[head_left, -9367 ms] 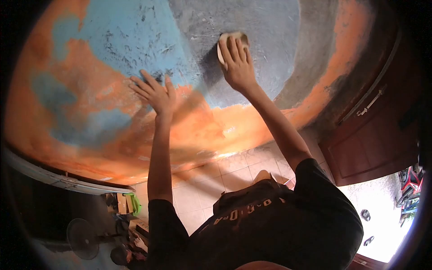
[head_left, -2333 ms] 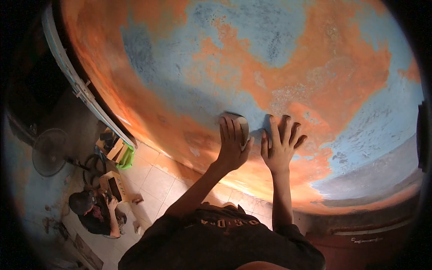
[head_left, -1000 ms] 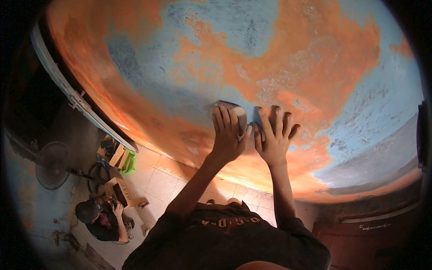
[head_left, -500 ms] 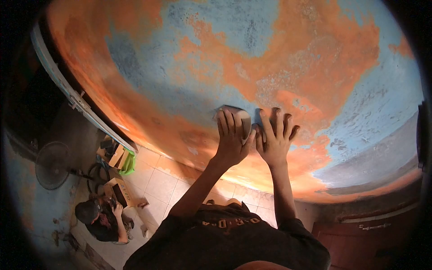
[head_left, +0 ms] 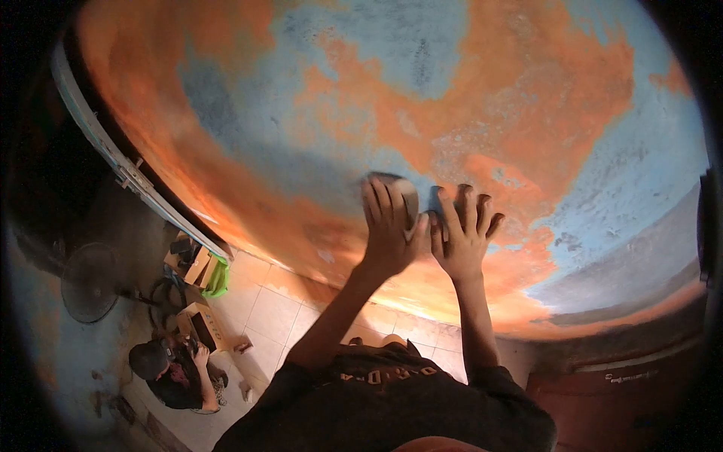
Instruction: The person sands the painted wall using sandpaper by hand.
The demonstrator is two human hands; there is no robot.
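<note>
Head view: the left hand [head_left: 386,239] grips a pale, flat, rounded pad [head_left: 409,197] against the orange-and-blue painted wall [head_left: 557,113], near its lower edge, fingers spread seemingly for even pressure; the open right hand [head_left: 461,247] rests just beside, perhaps for balance.

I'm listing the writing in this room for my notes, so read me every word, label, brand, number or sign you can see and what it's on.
"D": on the chest of the dark shirt; its other letters are too folded or blurred to read surely.
Cardboard box on the floor: marks like letters, too small and blurred to read.
Painted wall: no writing that I can make out.
</note>
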